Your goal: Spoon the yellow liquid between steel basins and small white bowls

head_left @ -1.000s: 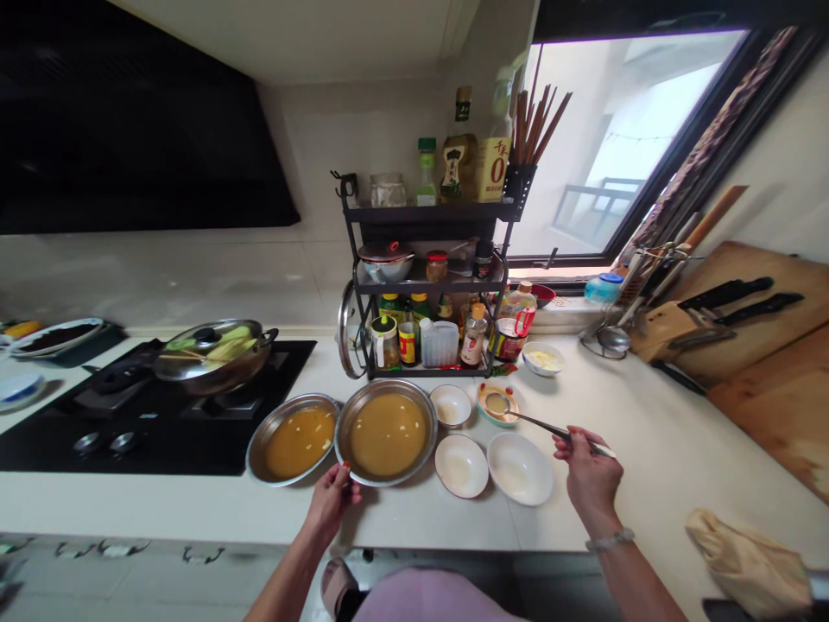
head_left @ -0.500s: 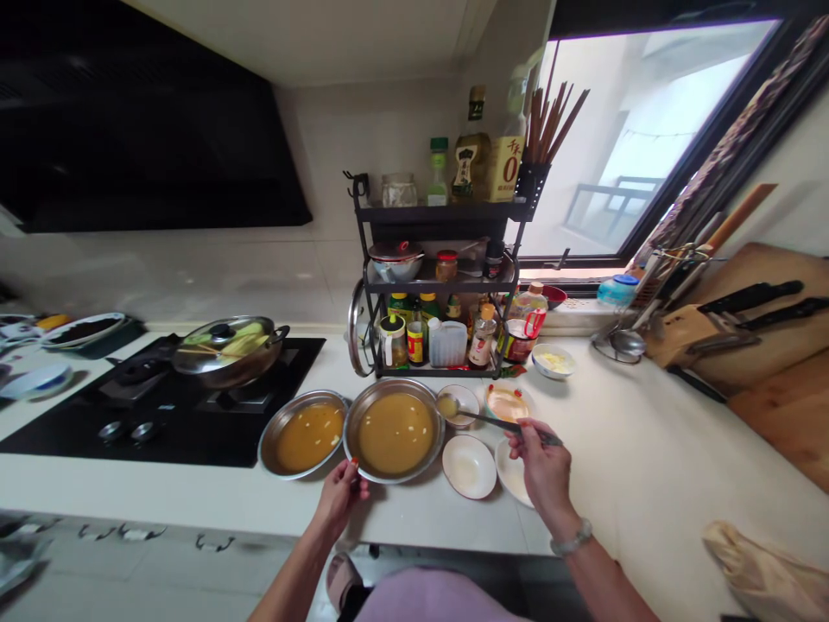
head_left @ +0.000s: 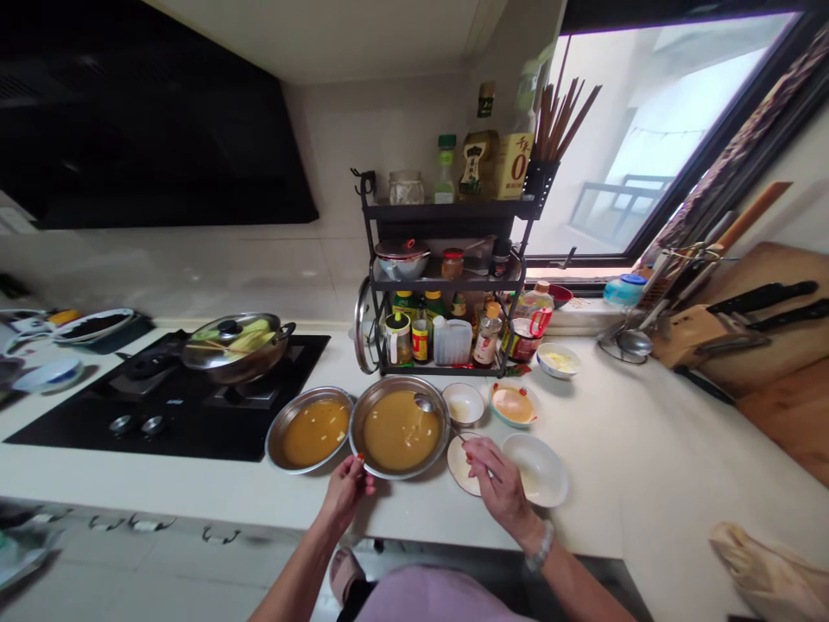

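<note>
From my remote seat I see the left hand (head_left: 350, 485) at lower centre of the frame, its fingers pinched on the near rim of a round steel pan (head_left: 389, 382) filled with orange-brown liquid. The right hand (head_left: 497, 485) is closed around the handle of a metal spoon (head_left: 426, 403), whose bowl hangs over the far right part of that pan. A second steel pan (head_left: 275, 434) with the same liquid sits touching it on the left.

As for writing, the only thing I can read is a large "0" on the yellow bottle (head_left: 515, 162) on the top shelf of the black rack (head_left: 372, 285) at centre. The other bottle and jar labels there are too small for me to make out.

The worktop (head_left: 615, 432) is pale and glossy. A small white bowl (head_left: 463, 403), a bowl of orange sauce (head_left: 514, 403) and a white plate (head_left: 542, 471) stand on it to the right of the pan. At left, a black hob (head_left: 174, 415) carries a wok under a glass lid (head_left: 237, 341). A window (head_left: 641, 130) fills the upper right, with a knife block (head_left: 696, 333) and wooden boards (head_left: 787, 406) below it at the right edge.
</note>
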The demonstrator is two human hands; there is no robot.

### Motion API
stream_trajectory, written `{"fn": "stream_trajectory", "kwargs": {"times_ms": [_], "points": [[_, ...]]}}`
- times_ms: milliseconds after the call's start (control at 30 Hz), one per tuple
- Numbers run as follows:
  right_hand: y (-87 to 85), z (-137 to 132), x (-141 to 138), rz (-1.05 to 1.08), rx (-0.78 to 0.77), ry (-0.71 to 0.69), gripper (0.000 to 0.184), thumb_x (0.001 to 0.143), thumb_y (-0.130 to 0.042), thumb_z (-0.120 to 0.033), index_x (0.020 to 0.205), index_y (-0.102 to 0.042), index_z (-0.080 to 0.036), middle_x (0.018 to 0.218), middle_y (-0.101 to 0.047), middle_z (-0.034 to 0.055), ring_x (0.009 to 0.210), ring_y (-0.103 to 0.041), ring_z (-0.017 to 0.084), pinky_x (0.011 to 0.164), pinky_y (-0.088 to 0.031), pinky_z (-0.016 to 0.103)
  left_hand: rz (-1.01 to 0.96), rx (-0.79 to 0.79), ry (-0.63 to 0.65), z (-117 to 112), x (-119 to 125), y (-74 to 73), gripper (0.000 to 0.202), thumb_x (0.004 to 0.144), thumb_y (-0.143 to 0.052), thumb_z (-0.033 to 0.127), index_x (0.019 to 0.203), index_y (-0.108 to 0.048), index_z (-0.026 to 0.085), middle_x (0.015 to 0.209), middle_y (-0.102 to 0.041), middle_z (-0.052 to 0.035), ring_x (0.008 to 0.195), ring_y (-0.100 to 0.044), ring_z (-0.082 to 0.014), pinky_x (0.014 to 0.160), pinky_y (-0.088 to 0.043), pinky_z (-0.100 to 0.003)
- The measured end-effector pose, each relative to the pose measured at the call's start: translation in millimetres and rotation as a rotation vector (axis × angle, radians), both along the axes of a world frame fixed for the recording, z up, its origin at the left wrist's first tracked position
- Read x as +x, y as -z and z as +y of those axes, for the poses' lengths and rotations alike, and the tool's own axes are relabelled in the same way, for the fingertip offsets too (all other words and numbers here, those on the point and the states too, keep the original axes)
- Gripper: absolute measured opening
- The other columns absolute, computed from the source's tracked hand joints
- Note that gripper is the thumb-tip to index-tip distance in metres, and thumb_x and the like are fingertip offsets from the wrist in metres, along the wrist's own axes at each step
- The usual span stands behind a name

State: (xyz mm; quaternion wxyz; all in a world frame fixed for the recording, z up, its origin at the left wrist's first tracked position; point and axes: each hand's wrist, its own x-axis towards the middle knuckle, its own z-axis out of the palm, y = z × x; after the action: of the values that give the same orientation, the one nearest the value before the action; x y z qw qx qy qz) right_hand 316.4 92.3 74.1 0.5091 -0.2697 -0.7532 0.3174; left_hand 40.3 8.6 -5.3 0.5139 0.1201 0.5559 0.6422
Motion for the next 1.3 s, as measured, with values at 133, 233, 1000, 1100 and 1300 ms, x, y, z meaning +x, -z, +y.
{"fn": "stream_trajectory", "kwargs": {"times_ms": [133,233,1000,1100,1300], "points": [[-11.5,12,13,0.136,-0.141,0.244,0.020,0.090,-0.049,-0.032,0.096,-0.064,-0.021,0.075,-0.066,0.0027,0.052,-0.060,0.013,0.051,-0.055,0.028,-0.004,-0.016,0.002,0,-1,-0.4,0.046,0.055,-0.081,0.049,0.072,-0.051,0.017,0.050,-0.056,0.0042,0.041,-0.052,-0.0091,0.041,-0.044,-0.021],[-18.8,27,36,0.230,-0.242,0.463,0.025,0.089,-0.052,-0.041,0.093,-0.061,-0.018,0.060,-0.061,-0.0015,0.047,-0.059,0.013,0.051,-0.053,0.028,0.003,-0.023,-0.006,1,0,-2.1,0.044,0.056,-0.080,0.047,0.072,-0.051,0.018,0.048,-0.055,0.0049,0.041,-0.052,-0.0094,0.041,-0.044,-0.021],[13.5,54,110,0.529,-0.518,0.815,0.038,0.067,-0.070,-0.047,0.082,-0.061,-0.013,0.053,-0.062,-0.0003,0.044,-0.059,0.013,0.042,-0.051,0.023,0.012,-0.006,0.025,1,-3,-2.0,0.044,0.054,-0.082,0.046,0.067,-0.052,0.017,0.049,-0.057,0.0032,0.041,-0.052,-0.0093,0.042,-0.046,-0.021],[14.5,55,115,0.586,-0.520,0.829,0.039,0.064,-0.072,-0.045,0.081,-0.061,-0.012,0.052,-0.062,-0.0002,0.044,-0.060,0.013,0.040,-0.050,0.022,-0.009,-0.015,0.014,1,-3,-1.4,0.046,0.051,-0.084,0.045,0.068,-0.052,0.017,0.048,-0.058,0.0036,0.040,-0.052,-0.0089,0.041,-0.046,-0.021],[10.6,51,119,0.584,-0.492,0.843,0.037,0.064,-0.073,-0.043,0.080,-0.061,-0.012,0.051,-0.063,-0.0003,0.043,-0.059,0.013,0.038,-0.050,0.021,-0.015,-0.012,0.017,1,-3,-3.9,0.046,0.050,-0.084,0.045,0.069,-0.052,0.017,0.048,-0.057,0.0039,0.040,-0.052,-0.0090,0.041,-0.046,-0.020]]}}
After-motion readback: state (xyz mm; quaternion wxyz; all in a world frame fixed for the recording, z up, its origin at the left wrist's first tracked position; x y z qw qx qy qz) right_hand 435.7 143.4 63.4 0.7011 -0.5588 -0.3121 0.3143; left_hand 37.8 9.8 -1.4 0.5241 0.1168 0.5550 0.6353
